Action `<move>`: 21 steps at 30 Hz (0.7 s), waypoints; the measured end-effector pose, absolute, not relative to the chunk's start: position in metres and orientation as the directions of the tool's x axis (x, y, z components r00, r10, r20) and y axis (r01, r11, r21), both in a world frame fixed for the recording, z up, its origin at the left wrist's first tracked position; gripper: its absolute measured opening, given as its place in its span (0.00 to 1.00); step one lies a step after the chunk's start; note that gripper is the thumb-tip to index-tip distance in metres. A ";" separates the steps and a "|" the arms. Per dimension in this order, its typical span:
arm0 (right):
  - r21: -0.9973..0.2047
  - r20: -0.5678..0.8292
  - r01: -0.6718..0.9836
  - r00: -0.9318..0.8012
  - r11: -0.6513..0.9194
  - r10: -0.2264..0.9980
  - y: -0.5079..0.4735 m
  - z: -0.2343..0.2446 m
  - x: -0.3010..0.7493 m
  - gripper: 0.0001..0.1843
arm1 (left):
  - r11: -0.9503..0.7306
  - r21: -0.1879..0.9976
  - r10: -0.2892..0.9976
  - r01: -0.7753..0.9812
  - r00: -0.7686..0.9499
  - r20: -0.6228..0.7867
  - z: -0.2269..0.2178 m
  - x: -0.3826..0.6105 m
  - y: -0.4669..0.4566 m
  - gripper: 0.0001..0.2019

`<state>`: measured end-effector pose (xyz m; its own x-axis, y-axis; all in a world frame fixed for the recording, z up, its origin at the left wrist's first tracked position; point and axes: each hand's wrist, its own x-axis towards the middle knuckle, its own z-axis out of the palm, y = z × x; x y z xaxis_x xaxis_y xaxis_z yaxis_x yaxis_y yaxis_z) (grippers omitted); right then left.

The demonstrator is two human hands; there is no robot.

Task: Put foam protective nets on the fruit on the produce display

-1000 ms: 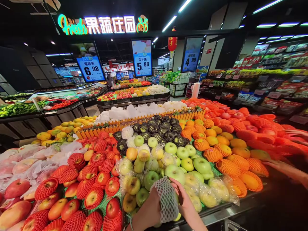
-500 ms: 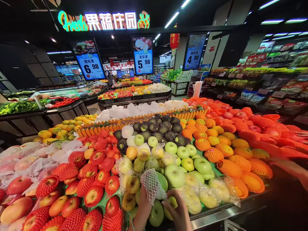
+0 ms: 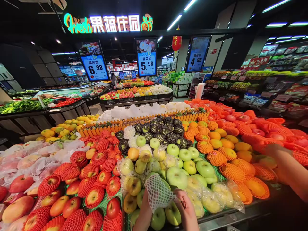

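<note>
A person stands at a supermarket fruit display. Both of their hands are low in the view, working a white foam net sleeve point(image 3: 157, 194) over the pile of green apples point(image 3: 176, 176).

The left hand point(image 3: 144, 210) is closed on the sleeve's lower left edge. The right hand point(image 3: 186, 207) has its fingers curled at the sleeve's right edge; how firmly it grips cannot be told. The sleeve stands spread open between them, its mouth tilted toward the apples, just beside a large green apple.

A second ago the sleeve hung lower and nearer the front edge of the worktop point(image 3: 226, 216), stretched tall between the hands. Since then the hands have drawn closer together and carried it up into the apples, so it now sits among the fruit, which suggests a fruit is being wrapped.

Red apples in red nets point(image 3: 79, 189) lie to the left, oranges in orange nets point(image 3: 231, 170) to the right. Another person's arm point(image 3: 288, 170) reaches in from the right over the oranges.
</note>
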<state>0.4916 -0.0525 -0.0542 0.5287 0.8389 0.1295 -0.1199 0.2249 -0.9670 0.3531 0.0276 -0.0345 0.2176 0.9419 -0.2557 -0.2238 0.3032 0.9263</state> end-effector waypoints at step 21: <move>-0.979 0.102 -0.082 0.604 0.188 0.790 -0.049 -0.055 0.481 0.28 | 0.298 0.916 0.931 -0.267 0.292 -0.218 -0.011 0.356 0.013 0.30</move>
<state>0.4812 -0.0493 -0.0548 0.6043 0.7903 0.1016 -0.0818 0.1883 -0.9787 0.3559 0.0131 -0.0112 0.2916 0.9313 -0.2183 -0.2666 0.2983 0.9165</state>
